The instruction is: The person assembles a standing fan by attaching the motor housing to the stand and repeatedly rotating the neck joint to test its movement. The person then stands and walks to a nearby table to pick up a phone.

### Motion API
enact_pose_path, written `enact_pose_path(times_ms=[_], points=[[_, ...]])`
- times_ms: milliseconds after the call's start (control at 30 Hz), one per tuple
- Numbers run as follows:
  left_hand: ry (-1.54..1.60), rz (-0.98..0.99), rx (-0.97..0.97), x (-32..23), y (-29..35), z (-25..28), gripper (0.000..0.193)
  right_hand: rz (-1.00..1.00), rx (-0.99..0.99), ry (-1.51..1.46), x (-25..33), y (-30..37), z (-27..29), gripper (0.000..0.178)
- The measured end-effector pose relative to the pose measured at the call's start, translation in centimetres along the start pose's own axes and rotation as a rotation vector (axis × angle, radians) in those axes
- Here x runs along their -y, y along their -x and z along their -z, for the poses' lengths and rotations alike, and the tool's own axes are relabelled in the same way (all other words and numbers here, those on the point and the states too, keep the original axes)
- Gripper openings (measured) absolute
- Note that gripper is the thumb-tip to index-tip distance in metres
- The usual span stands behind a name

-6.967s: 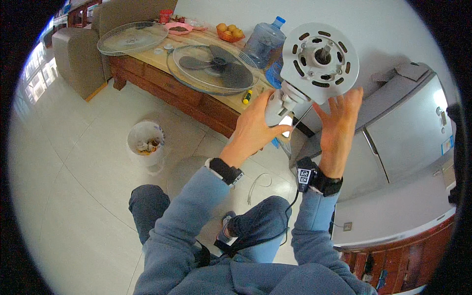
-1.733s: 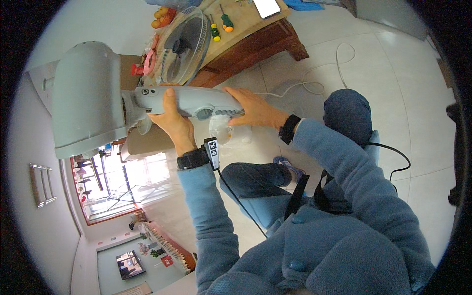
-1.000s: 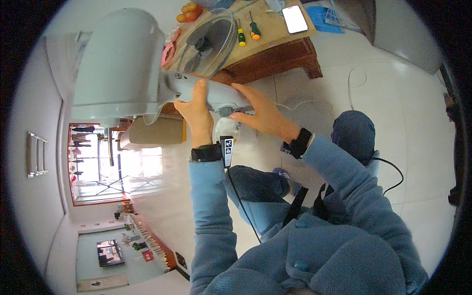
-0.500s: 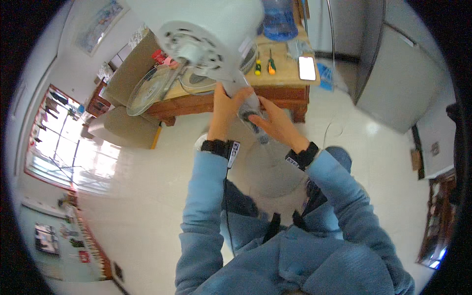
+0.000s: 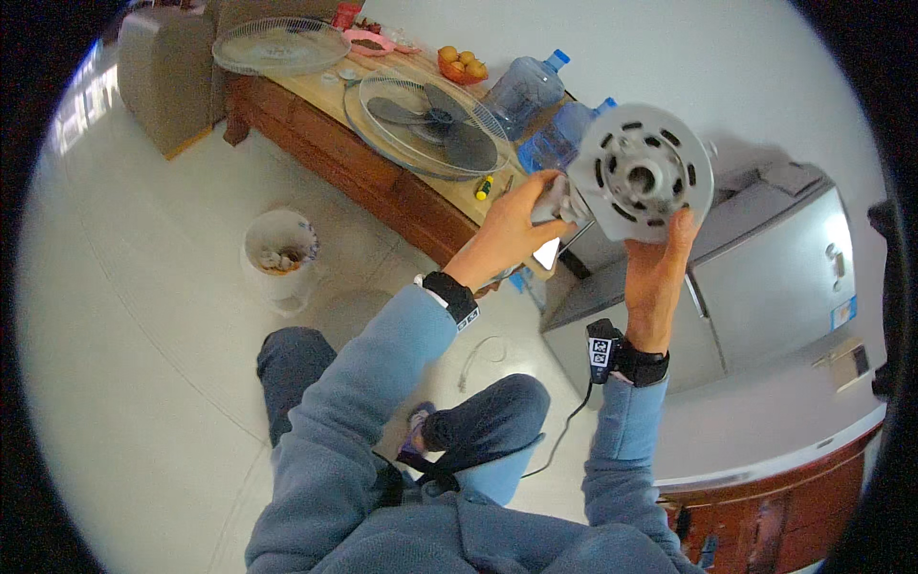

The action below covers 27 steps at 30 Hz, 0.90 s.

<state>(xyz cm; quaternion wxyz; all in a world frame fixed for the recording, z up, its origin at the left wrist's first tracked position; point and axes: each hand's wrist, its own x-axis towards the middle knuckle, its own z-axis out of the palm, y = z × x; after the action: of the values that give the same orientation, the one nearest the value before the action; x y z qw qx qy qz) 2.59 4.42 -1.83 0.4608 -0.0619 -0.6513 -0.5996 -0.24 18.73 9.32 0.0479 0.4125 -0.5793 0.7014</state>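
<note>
A white fan motor head (image 5: 626,158) is held up in front of me, its round slotted face turned toward me with a hole in the middle. My right hand (image 5: 655,273) is closed on its lower edge, fingers mostly hidden behind it. Beside it, my left hand (image 5: 507,230) is wrapped round the pale fan neck (image 5: 562,203) next to the motor head; how the two parts join is blurred. On the wooden table (image 5: 368,158) beyond lie a dark fan blade (image 5: 438,115) inside a wire guard and another wire fan guard (image 5: 282,46).
Blue water jugs (image 5: 526,91) and a basket of orange fruit (image 5: 462,65) stand on the table, near a yellow-handled screwdriver (image 5: 485,187). A lit phone (image 5: 546,253) shows past my left hand. A waste bin (image 5: 280,251) stands on the floor; a grey refrigerator (image 5: 765,277) is at right.
My view has swung to the right. My right hand has moved from the pole up to the motor head, whose slotted face now points toward me. My left hand still grips the neck.
</note>
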Motion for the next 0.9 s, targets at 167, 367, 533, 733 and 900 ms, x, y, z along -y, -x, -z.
enact_pose_path(times_ms=[167,367,533,733,900], points=[[0.050,-0.071,-0.021,0.7,0.1,-0.1,0.062,-0.055,-0.089,-0.124,-0.2,-0.1,0.0,0.060],[0.100,-0.093,0.116,1.4,-0.6,0.1,0.066,-0.014,-0.204,-0.198,-0.1,0.7,-1.7,0.071],[0.021,-0.048,0.186,2.3,0.2,1.0,0.072,-0.036,-0.101,-0.245,-0.9,0.9,-4.0,0.081],[0.034,-0.155,0.106,3.3,0.9,0.6,0.063,0.182,-0.306,0.102,-1.6,1.0,-4.7,0.086],[0.084,-0.100,0.156,2.9,1.2,0.9,0.067,0.223,-0.322,0.067,-1.3,0.9,-4.0,0.086]])
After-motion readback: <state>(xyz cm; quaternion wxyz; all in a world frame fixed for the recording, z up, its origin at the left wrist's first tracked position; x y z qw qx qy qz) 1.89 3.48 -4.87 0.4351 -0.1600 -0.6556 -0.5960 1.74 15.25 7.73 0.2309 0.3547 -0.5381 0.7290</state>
